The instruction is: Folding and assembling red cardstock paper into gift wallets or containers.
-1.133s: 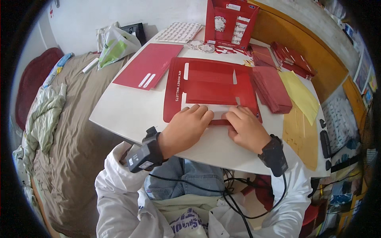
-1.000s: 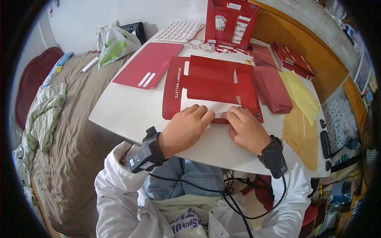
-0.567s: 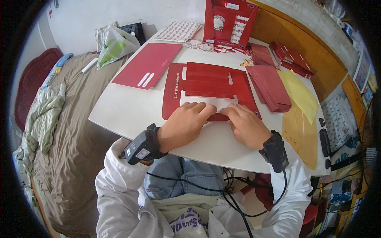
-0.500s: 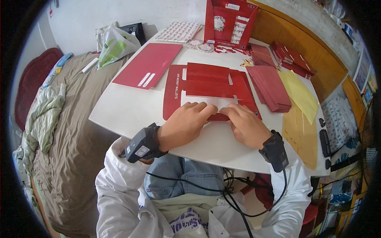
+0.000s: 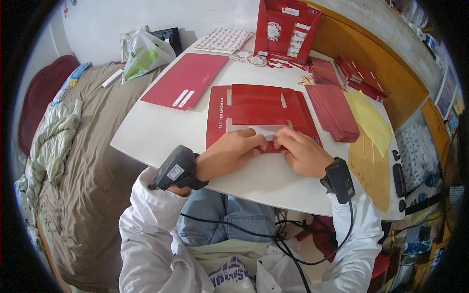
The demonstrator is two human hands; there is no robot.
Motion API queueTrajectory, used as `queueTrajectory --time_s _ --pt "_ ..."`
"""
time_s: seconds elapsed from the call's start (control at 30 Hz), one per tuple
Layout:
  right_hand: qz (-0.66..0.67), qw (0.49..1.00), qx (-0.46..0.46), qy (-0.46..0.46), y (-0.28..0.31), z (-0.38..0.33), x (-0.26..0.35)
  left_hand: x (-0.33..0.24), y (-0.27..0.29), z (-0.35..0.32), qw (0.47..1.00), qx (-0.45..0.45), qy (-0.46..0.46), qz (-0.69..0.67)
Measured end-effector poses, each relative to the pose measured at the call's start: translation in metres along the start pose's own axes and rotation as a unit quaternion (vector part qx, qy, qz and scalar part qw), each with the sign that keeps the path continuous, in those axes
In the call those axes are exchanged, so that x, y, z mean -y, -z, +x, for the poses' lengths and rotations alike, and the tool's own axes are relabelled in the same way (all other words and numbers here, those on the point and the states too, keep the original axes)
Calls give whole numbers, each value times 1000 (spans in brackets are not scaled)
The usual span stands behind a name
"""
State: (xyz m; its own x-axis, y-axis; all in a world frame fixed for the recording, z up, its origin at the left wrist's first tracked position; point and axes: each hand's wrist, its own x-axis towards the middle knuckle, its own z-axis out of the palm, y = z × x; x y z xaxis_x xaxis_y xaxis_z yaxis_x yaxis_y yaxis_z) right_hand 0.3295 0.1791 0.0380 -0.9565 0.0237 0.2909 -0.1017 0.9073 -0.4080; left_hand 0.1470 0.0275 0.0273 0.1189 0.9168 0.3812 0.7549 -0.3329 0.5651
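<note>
At the left of the frame the bed (image 5: 93,161) lies beside your table (image 5: 161,132), out of the work. Upper left of centre a flat red card sheet (image 5: 184,80) waits apart. At centre your left hand (image 5: 229,154) presses flat, fingers extended, on the near flap of the red die-cut card (image 5: 259,110), pinning it against the table so the fold keeps its line. Your right hand (image 5: 303,154) meets it, fingertips down on the same flap; neither grip closes around anything. Right of centre, the stack of red cards (image 5: 334,112) sits within reach, beside the yellow envelope (image 5: 369,119).
</note>
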Motion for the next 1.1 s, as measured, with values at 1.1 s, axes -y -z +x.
queueTrajectory --time_s 1.1 --pt "-241 957 -105 126 2 -6 4 5 38 -13 927 -263 211 161"
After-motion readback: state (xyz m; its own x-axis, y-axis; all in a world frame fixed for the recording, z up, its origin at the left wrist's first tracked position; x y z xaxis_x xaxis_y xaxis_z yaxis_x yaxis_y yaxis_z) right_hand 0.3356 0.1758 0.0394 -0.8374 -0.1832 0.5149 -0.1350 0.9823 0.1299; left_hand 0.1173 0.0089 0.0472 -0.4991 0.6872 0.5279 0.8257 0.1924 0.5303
